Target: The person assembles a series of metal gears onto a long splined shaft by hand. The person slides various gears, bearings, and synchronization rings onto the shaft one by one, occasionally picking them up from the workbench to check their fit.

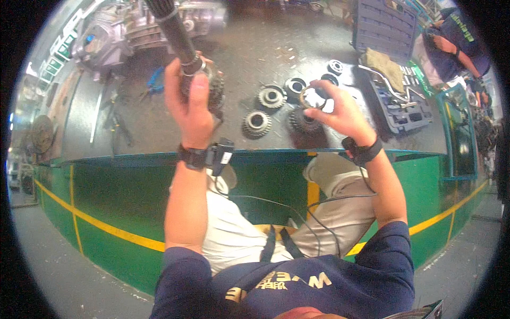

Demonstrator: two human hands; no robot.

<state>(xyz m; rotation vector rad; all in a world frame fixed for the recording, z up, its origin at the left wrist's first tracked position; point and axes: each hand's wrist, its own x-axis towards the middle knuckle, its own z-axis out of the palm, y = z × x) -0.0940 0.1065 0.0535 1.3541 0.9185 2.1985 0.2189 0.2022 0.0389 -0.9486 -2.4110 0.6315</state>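
Note:
My left hand (190,109) is wrapped round a dark splined gear shaft (174,33), which is held tilted above the bench. Toothed gears sit on the shaft beside my fingers. In my right hand (340,114) a thin metal ring (304,100) is pinched between thumb and fingers. Just below that ring a dark gear (302,123) rests on the bench top. Left of it lie a steel gear (257,124) and another gear (271,97) with a raised hub. A round collar (295,86) and a bearing (335,66) are farther back.
The dark metal bench (249,58) has its near edge by my knees. A gearbox housing (133,32) stands at the back left, near blue-handled pliers (155,82). At right are an open tool case (404,114) and a cloth (383,69). Another person (459,45) is at the far right.

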